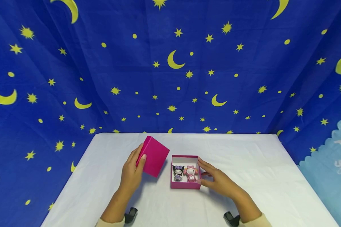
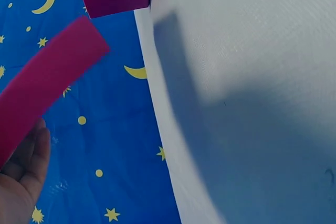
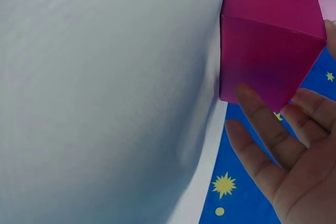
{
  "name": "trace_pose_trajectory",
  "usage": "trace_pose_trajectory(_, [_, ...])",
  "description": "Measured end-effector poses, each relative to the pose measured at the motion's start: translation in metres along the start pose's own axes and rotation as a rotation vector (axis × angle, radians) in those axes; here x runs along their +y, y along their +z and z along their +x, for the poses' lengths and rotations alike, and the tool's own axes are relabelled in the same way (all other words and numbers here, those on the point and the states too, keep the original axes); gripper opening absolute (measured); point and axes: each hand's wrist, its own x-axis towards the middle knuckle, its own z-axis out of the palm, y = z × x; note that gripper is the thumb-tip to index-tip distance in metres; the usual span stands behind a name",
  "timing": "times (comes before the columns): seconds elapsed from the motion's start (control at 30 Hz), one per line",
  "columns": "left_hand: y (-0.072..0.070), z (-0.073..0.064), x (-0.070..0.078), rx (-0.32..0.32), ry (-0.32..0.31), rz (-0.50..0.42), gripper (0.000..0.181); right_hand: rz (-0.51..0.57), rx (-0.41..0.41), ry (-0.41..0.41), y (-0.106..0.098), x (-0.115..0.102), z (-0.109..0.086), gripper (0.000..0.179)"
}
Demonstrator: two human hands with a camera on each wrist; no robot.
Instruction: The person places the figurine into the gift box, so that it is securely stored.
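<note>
My left hand (image 1: 132,171) grips a bright pink box lid (image 1: 154,156) by its left edge, tilted and raised above the table. In the left wrist view, fingers (image 2: 39,161) of that hand show beside the lid's narrow side (image 2: 52,72). To the right of the lid, an open pink box (image 1: 185,185) with a white inside stands on the table. Two small figurines are in it: a black-and-purple one (image 1: 178,172) and a pink one (image 1: 191,173). My right hand (image 1: 220,181) holds the box's right side, thumb at the near corner and fingers toward the far one.
A white cloth covers the table (image 1: 244,151). Blue fabric (image 1: 199,63) with yellow moons and stars hangs behind and at the sides. A light blue panel (image 1: 335,170) with white lettering is at the far right. Black straps or mounts (image 1: 130,215) sit at both wrists.
</note>
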Motion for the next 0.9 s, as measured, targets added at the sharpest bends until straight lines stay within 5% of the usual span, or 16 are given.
trace_pose_trajectory(0.5, [0.007,-0.002,-0.001,0.046,-0.028,-0.115,0.045,-0.01,0.002,0.007,0.001,-0.001,0.0,0.08])
trace_pose_trajectory(0.9, [0.016,-0.003,0.005,-0.002,-0.095,-0.228,0.041,0.01,-0.004,0.007,0.002,-0.001,0.0,0.079])
